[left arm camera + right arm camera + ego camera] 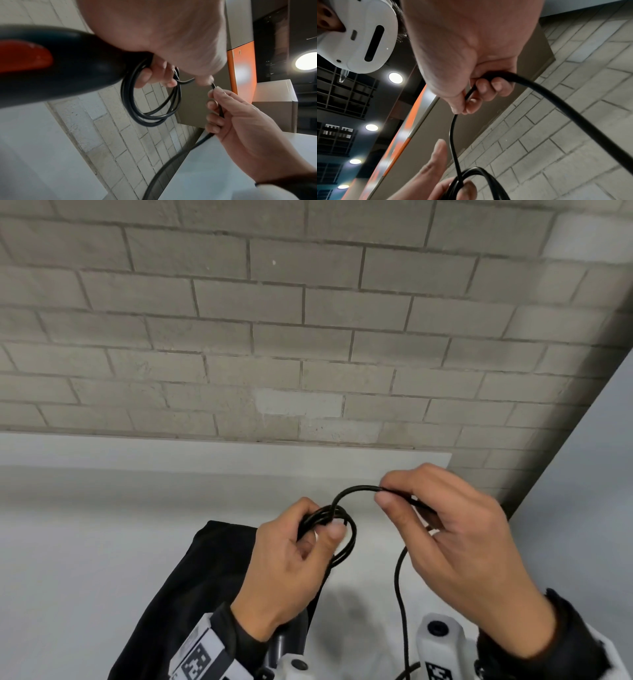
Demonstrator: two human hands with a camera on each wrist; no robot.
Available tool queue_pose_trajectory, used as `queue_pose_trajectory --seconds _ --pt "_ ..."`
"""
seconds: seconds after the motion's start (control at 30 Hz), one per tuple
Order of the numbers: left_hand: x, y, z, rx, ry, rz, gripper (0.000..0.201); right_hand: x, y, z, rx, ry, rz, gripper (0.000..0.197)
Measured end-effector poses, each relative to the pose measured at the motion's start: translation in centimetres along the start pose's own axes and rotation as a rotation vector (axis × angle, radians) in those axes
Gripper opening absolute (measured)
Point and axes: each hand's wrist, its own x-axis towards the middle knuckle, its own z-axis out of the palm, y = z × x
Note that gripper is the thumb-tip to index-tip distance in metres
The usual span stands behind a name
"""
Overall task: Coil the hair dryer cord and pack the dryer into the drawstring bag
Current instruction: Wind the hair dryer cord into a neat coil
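Observation:
My left hand [318, 535] grips several loops of the black cord [346, 539] above the white table. The left wrist view shows those coils [150, 119] hanging from my left fingers [154, 75], with the black hair dryer [77, 70] and its red button running out of the same palm. My right hand [385, 491] pinches the cord a short arc to the right of the coil. From there the loose cord [399, 594] drops toward me. In the right wrist view my right fingers [481, 86] curl round the cord [573, 115]. The black drawstring bag [205, 594] lies flat under my left forearm.
The white table [102, 525] runs back to a grey brick wall [274, 337]. A pale surface [599, 474] rises at the right. White wrist camera mounts [438, 642] sit at the bottom edge. An orange panel [243, 67] stands off to the side.

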Motion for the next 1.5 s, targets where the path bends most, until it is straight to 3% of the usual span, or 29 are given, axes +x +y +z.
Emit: queue_pose_trajectory --seconds 0.2,0.37,0.6,0.87,1.07,1.23,1.4,1.5 --pt "-0.6 0.3 1.0 0.003 -0.03 0.025 0.054 1.7 -0.3 1.0 0.097 -0.056 0.058 0.01" --pt "-1.0 0.7 1.0 -0.013 -0.088 0.077 0.043 1.6 1.2 3.0 0.231 -0.107 0.24 0.011" --pt "-1.1 0.2 0.7 -0.095 -0.05 0.056 0.039 -0.6 4.1 5.5 0.537 -0.262 0.503 0.012" --pt "-1.1 -0.3 0.4 -0.194 -0.048 0.017 0.042 -3.5 4.3 5.5 0.719 -0.305 0.318 0.045" --pt "-0.9 0.4 0.4 -0.25 -0.083 0.037 0.041 -3.8 4.1 5.6 0.678 -0.462 0.288 0.021" --pt "-0.9 -0.1 0.5 -0.317 -0.014 -0.023 0.05 -3.7 4.2 5.5 0.82 -0.499 0.34 0.026" --pt "-0.5 -0.4 0.5 -0.253 0.021 -0.054 0.064 -4.0 3.2 5.6 0.951 -0.455 0.382 0.028" --pt "-0.4 -0.2 0.4 -0.253 0.041 -0.08 0.056 -4.3 2.6 6.1 0.969 -0.345 0.464 0.028"
